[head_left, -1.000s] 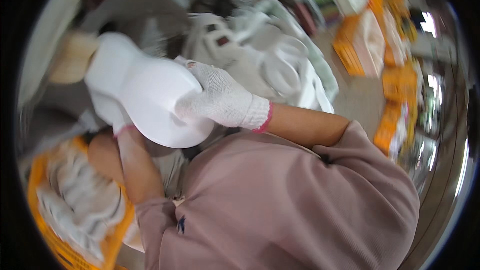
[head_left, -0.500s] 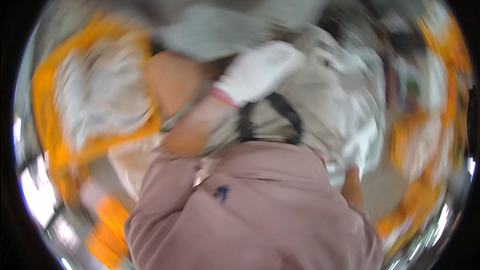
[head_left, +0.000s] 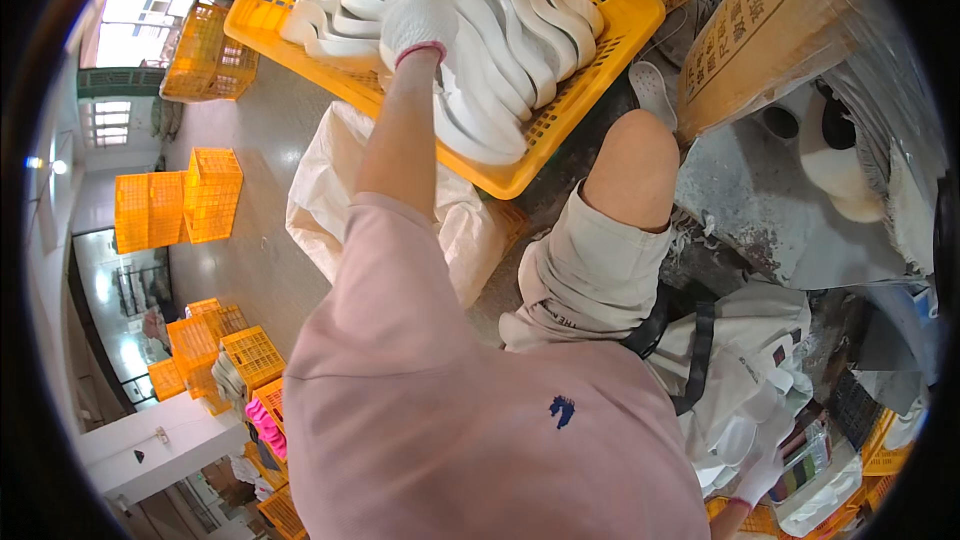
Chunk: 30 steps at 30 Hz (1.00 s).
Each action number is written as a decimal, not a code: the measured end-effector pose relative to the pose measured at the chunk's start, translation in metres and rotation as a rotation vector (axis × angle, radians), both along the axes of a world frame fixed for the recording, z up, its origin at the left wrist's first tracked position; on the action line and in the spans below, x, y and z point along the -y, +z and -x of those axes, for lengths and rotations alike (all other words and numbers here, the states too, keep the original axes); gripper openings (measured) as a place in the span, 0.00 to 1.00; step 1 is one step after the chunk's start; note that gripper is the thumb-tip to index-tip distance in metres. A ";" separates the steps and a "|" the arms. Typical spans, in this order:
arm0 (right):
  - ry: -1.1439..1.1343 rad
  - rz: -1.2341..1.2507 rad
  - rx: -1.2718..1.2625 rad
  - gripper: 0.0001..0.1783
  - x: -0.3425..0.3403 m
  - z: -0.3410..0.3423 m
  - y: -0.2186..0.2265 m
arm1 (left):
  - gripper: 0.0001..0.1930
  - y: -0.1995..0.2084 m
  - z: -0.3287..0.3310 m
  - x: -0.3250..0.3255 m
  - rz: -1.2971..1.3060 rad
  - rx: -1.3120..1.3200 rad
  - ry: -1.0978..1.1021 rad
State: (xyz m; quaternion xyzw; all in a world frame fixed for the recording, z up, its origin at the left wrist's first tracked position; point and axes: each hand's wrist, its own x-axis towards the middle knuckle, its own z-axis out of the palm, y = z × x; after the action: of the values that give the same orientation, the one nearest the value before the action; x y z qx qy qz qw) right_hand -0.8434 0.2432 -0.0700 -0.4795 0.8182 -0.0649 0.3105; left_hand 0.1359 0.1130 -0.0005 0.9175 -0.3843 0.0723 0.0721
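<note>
A yellow plastic basket (head_left: 640,25) at the top holds rows of white curved pieces (head_left: 490,60) that look like shoe soles, stacked on edge. My left hand (head_left: 420,25), in a white knit glove with a pink cuff, reaches into the basket and rests on these pieces. Its fingers blend into the white, so its grip is hidden. My right hand (head_left: 760,478), gloved too, is low at the right beside white pieces and a pale cloth apron or bag (head_left: 745,375) with a black strap. Its fingers cannot be made out.
A white woven sack (head_left: 330,190) lies below the basket. To the right stand a cardboard box (head_left: 740,35) and a grey, flaked machine surface (head_left: 745,200). More yellow crates (head_left: 150,210) are stacked at the left. My bent knee (head_left: 635,165) is between basket and machine.
The view has swung left, bringing the yellow basket to the top centre. My left hand has gone from over my lap to the pieces in that basket. The earlier frame is blurred.
</note>
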 end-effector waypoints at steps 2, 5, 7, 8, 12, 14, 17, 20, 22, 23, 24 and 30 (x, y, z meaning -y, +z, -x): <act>0.446 0.287 -0.249 0.19 0.049 -0.075 0.026 | 0.21 0.006 0.014 0.003 0.348 -0.163 -0.366; 0.611 0.438 -0.059 0.22 0.092 -0.198 0.057 | 0.21 0.013 0.051 0.003 0.478 -0.898 -0.530; 0.499 0.323 0.265 0.22 0.102 -0.276 0.075 | 0.24 0.008 0.084 -0.008 0.212 -0.967 -0.622; 0.529 0.308 0.309 0.23 0.104 -0.311 0.083 | 0.25 0.009 0.096 -0.013 0.074 -0.981 -0.697; 0.761 0.292 0.607 0.36 0.106 -0.431 0.111 | 0.25 0.030 0.127 -0.042 0.016 -1.100 -0.794; 0.980 0.449 0.612 0.52 0.110 -0.475 0.123 | 0.25 0.058 0.132 -0.058 -0.041 -1.092 -0.855; 1.178 0.609 0.797 0.67 0.121 -0.520 0.134 | 0.27 0.092 0.152 -0.079 -0.310 -0.853 -1.167; 1.414 0.419 0.968 0.68 0.123 -0.532 0.138 | 0.23 0.107 0.160 -0.095 -0.135 -1.076 -1.209; 1.245 0.335 0.974 0.68 0.114 -0.512 0.142 | 0.20 0.106 0.137 -0.094 -0.012 -1.305 -1.100; 1.062 0.128 1.003 0.66 0.110 -0.498 0.142 | 0.19 0.102 0.117 -0.087 0.030 -1.321 -0.997; 0.927 0.112 1.115 0.66 0.105 -0.480 0.135 | 0.18 0.098 0.090 -0.077 -0.045 -1.138 -0.930; 0.164 -0.114 1.596 0.68 0.088 -0.387 0.109 | 0.16 0.034 0.088 0.022 -0.133 -0.023 -0.547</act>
State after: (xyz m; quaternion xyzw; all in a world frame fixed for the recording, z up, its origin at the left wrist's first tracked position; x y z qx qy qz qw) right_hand -0.4563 0.1549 0.0389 -0.3303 0.3136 -0.3231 0.8296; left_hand 0.0484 0.0913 0.0339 0.7833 -0.6206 0.0142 0.0329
